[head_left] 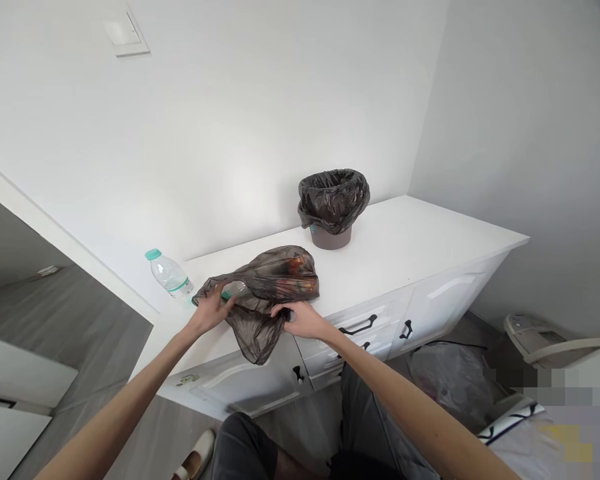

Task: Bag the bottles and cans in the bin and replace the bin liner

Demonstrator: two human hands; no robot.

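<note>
so you've got a plain white wall behind everything and a white cabinet top running away to the right of your hands. the dark see-through bag lies on it right between and just beyond both hands, with its slack near part drooping over the front edge.

your left hand has its fingers curled on the film by the opening, probably to keep the mouth spread, and a clear bottle shows just past those fingertips. your right hand is bunching film on the near side, which i'd guess stops the bag sliding; can't tell if it's pinching anything else in there. orange-red stuff fills out the end beyond your right hand, so that weight likely anchors it too.

for room: another bottle seems to stand just up and left of your left hand, near the bag, so that side's tight. the lined bin sits beyond your right hand, by the wall. bare top opens up right of that hand, but the front edge is right under your wrist.
</note>
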